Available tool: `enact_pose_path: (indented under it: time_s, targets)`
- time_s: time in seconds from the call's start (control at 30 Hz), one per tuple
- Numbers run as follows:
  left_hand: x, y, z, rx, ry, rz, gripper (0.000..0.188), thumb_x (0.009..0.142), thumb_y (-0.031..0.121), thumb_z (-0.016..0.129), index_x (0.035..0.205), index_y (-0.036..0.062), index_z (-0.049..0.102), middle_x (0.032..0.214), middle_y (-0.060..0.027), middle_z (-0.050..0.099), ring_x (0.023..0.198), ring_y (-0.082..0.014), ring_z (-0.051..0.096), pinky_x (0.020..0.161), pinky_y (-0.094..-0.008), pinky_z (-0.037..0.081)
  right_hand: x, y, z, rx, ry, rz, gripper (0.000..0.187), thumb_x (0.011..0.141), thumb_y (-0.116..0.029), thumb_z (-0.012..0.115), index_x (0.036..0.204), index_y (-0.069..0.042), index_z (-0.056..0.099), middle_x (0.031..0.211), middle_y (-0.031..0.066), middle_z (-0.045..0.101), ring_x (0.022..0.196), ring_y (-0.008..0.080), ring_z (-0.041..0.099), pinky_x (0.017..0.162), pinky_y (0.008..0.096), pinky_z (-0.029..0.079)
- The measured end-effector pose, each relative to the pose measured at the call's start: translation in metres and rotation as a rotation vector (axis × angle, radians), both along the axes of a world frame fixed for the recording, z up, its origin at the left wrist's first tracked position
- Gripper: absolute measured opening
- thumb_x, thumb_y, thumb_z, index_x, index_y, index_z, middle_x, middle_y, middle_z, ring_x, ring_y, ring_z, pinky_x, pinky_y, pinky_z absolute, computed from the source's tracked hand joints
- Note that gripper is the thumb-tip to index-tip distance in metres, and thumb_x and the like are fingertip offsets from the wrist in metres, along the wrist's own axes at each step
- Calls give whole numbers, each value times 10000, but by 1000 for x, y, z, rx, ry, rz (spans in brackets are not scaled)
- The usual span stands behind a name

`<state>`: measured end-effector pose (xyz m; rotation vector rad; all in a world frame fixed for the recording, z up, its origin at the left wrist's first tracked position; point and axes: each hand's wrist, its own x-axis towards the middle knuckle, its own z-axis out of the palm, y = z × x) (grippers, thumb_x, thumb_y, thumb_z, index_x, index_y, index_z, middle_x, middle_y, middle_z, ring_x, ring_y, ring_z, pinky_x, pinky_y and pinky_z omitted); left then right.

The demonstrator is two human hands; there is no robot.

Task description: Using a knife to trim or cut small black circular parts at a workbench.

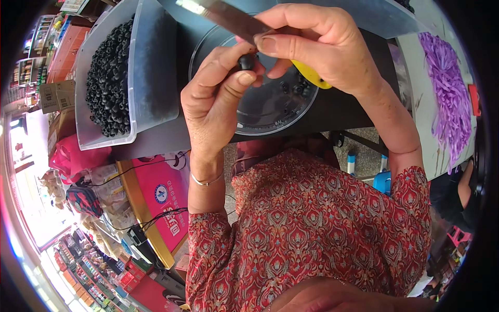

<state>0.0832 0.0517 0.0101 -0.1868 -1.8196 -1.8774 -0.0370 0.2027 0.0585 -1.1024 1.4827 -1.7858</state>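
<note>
Between the thumb and fingers of my left hand [208, 104] is a small, smooth, round black part [246, 63]. My right hand [330, 49] grips a knife [228, 15] with a yellow handle [312, 76] showing beneath the palm. Its blade slants up and left above the left fingertips, close to the black part; whether the edge touches it is hidden. Below both hands lies a clear round tray [278, 125] with several small black pieces [297, 89] in it. At my left stands a translucent plastic bin [130, 93] heaped with small ring-like black parts [109, 80].
The dark tabletop [358, 112] carries the tray and bin. Another translucent bin [374, 18] sits at the far right. Beyond it, a pale table [421, 104] holds a pile of purple strips [447, 93]. A pink printed panel [161, 192] and black cables are at lower left.
</note>
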Motion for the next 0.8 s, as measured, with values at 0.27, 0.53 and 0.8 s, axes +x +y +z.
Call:
enact_pose_path:
  time_s: [0.27, 0.53, 0.8]
  targets:
    - [4, 1, 5, 20, -42, -22, 336, 861, 48, 638, 1186, -30, 606, 915, -124, 637, 788, -189, 589, 720, -299, 495, -40, -40, -26, -893, 616, 323, 232, 893, 5, 613, 1121, 46, 630, 964, 55, 645, 750, 92, 633, 640, 206, 542]
    - [8, -1, 2, 124, -80, 38, 256, 839, -33, 651, 1095, -45, 642, 912, -76, 631, 733, -112, 594, 665, -221, 505, 3, -2, -14, -115, 333, -53, 210, 864, 54, 600, 1069, 40, 643, 1143, 127, 620, 781, 125, 631, 617, 222, 561]
    - [8, -4, -6, 43, -73, 66, 221, 850, -32, 645, 1070, -50, 637, 925, -84, 634, 719, -115, 593, 644, -221, 501, 10, -8, -17, 23, 364, -77, 222, 889, 21, 585, 1105, 26, 631, 1133, 125, 631, 795, 137, 650, 643, 223, 548]
